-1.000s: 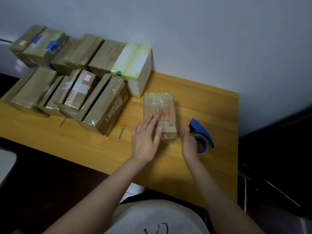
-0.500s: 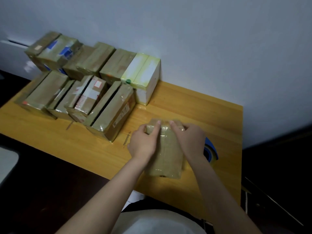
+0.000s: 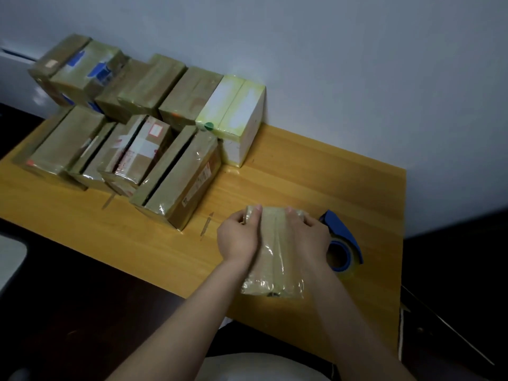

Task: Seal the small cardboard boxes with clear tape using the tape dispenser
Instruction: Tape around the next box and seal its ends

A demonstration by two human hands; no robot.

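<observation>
The person holds one small box (image 3: 275,265) with both hands. The box is brown and shiny, with clear tape all over it. It is over the near right part of the table (image 3: 316,174), in front of the person. Its long side points away from them. I cannot tell if its near end touches the table.

The left hand (image 3: 237,239) grips the left side of the box near the far end. It curls round the edge, with the thumb on top. The right hand (image 3: 312,239) grips the right side the same way. The two thumbs are near each other on top of the box, but they do not touch.

The blue dispenser (image 3: 343,237) sits on the table just beside the right hand, on its right. A roll of clear tape is in it.

Many more boxes (image 3: 176,174) stand in two rows at the back left of the table. They are brown and shiny too. A white box (image 3: 242,125) stands at the right end of the back row, against the pale wall (image 3: 330,64). A thin strip (image 3: 206,226) lies on the table between the rows and the left hand.
</observation>
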